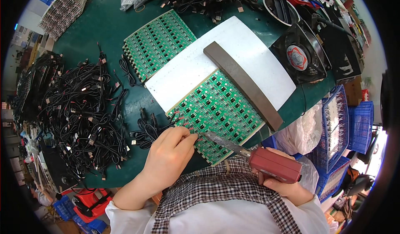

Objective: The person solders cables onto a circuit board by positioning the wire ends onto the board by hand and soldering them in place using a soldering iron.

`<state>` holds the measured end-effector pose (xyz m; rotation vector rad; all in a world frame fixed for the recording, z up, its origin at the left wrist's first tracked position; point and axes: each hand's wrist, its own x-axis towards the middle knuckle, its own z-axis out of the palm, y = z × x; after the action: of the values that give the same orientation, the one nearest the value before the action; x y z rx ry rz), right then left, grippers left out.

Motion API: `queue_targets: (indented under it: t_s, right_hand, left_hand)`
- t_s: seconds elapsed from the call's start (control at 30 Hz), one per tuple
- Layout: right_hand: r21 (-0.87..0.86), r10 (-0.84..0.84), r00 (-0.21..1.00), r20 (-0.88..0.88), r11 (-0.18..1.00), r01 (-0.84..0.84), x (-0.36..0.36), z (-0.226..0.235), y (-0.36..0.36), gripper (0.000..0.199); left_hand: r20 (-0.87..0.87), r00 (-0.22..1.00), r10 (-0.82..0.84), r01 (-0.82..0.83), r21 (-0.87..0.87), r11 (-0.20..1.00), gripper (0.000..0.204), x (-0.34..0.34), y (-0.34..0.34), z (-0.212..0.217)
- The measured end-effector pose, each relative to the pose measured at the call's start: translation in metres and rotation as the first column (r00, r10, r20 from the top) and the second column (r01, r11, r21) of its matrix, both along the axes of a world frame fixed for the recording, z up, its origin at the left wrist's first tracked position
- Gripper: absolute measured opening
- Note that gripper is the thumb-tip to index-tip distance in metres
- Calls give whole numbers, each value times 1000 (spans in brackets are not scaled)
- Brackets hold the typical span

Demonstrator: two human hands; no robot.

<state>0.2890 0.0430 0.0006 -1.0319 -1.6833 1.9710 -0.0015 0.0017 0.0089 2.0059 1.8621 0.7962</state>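
Fingers of left hand (170,151) bunched at lower-left edge of green board panel (223,109), seemingly pinching thin wire; exact grip hidden. Right hand (287,188) wraps fingers round red-handled soldering tool (273,164). Best, likely: steady wire, brief tip contact, neighbouring joints untouched. Tool reaches over panel's near edge, tip pointing upper left toward left hand, long axis slanting from lower right.
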Motion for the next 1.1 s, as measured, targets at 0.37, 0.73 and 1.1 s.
queue_targets:
  t_s: [0.37, 0.73, 1.1]
  right_hand:
    - [-251, -252, 957, -142, 945, 212, -11, 10, -2, 74]
    - [-152, -449, 890, -82, 888, 434, -9, 15, -11, 75]
    - [-158, -443, 894, -70, 890, 428, -10, 18, -7, 62]
  left_hand:
    - [12, 999, -46, 46, 2, 999, 19, -5, -4, -2]
    - [43, 974, 224, -228, 117, 967, 14, -41, 9, 6]
    - [-111, 889, 445, -442, 50, 896, 16, -98, 52, -17]
